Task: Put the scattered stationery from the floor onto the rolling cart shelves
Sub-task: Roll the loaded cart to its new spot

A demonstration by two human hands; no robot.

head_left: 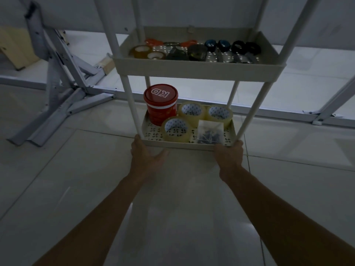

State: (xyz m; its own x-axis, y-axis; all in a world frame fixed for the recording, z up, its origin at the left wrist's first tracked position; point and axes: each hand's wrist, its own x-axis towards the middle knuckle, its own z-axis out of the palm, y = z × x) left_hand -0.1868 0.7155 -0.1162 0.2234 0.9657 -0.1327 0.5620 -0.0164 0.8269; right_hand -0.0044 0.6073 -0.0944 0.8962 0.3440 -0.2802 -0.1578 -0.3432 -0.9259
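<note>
The bottom shelf of the rolling cart carries a red tub, three clear tape rolls and a small clear box, all just beyond the hands. The right hand grasps the front right corner, fingers curled over it. The left hand lies at the front left corner, thumb spread under the rim; whether it clasps cannot be told. Above the grip, the next shelf holds more tape and scissors. A metal frame stands well off to the left.

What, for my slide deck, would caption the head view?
Left hand and right hand at the cart's bottom tray, loaded with tub, tape rolls and box.
</note>
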